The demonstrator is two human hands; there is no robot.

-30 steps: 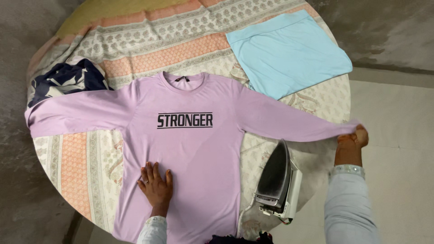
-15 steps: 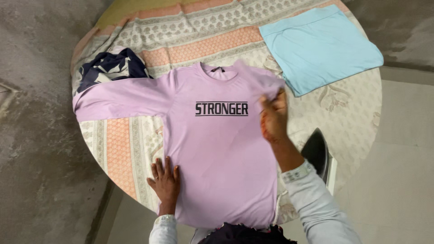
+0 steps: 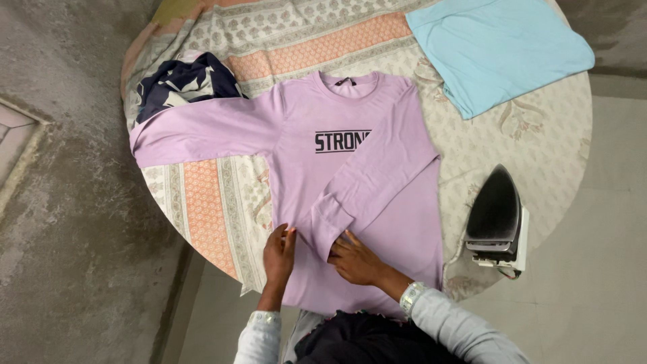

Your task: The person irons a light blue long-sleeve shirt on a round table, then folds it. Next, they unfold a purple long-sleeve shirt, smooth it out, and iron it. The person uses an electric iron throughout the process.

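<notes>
A lilac long-sleeved shirt (image 3: 323, 114) with black lettering lies face up on a round table. Its right sleeve (image 3: 367, 178) is folded diagonally across the chest, hiding part of the lettering; the other sleeve (image 3: 202, 131) stretches out to the left. My left hand (image 3: 278, 255) rests flat on the shirt's lower left edge, beside the folded cuff. My right hand (image 3: 357, 259) lies on the lower front just below that cuff, fingertips touching it. Neither hand grips anything.
A patterned orange and grey cloth (image 3: 209, 202) covers the table. An iron (image 3: 497, 216) stands upright at the right edge. A folded light blue garment (image 3: 499, 47) lies at the back right, a dark blue printed one (image 3: 182, 81) at the back left. Concrete floor surrounds the table.
My right hand carried the right sleeve from its stretched-out position across the chest and laid it down diagonally. It now rests by the cuff. My left hand stayed low on the shirt.
</notes>
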